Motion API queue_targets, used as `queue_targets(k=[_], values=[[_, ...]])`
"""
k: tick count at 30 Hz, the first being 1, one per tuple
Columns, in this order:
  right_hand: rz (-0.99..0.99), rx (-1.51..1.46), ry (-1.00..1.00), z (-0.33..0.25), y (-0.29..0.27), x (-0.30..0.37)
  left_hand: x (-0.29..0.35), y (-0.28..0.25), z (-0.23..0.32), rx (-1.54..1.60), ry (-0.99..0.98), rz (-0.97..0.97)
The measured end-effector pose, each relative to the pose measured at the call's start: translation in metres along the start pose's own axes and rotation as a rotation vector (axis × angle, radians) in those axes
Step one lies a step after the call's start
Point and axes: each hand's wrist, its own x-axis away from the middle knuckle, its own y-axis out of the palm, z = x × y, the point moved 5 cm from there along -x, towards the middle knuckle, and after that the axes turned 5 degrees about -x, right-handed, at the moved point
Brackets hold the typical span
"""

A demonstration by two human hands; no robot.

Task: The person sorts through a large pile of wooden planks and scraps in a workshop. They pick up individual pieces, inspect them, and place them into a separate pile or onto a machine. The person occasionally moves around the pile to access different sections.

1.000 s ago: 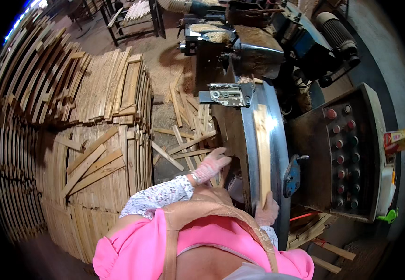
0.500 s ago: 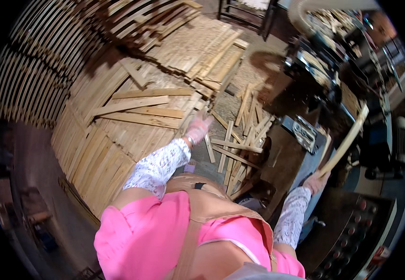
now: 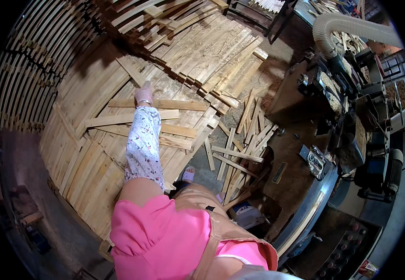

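My left hand (image 3: 144, 94), in a pale pink glove, reaches far forward over the wide stack of boards (image 3: 88, 163). It is at the near end of a short wooden strip (image 3: 129, 70) that lies slanted on the stack. Its fingers are foreshortened, so whether they grip the strip cannot be made out. Just below the hand, several loose strips lie crosswise, among them a darker strip (image 3: 179, 105) and a paler strip (image 3: 162, 115). My right hand is out of view. On the right, a pale strip (image 3: 300, 230) lies along the curved-looking edge of the machine bed (image 3: 324, 191).
Between stack and machine, a heap of offcut strips (image 3: 242, 154) lies on the floor. A woodworking machine (image 3: 337, 93) with a ribbed hose (image 3: 351, 24) and a motor (image 3: 392, 170) stands at right. A white container (image 3: 246, 214) sits beneath. Stacked slats (image 3: 25, 88) rise at left.
My left hand has moved forward and left, onto the stack. My right hand, which held a wooden strip upright at the machine, has left the view. The view has turned slightly.
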Motion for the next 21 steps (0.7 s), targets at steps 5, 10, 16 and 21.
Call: queue_targets(k=[5,10,16,21], values=[[0.164,-0.433,-0.069,-0.132,-0.005,-0.048,0.039,0.015,-0.011,-0.080,-0.081,-0.398],[-0.060,-0.568,-0.667,-0.375,-0.005,-0.090,0.195,0.011,-0.025,0.167,0.009,-0.627],[-0.975,-0.664,-1.227,-0.585,-0.009,0.194,0.410,0.012,-0.061,-0.579,0.224,-0.905],[-1.048,-0.568,-1.124,-0.568,-0.015,0.231,0.357,-0.002,-0.032,-1.014,0.751,-1.109]])
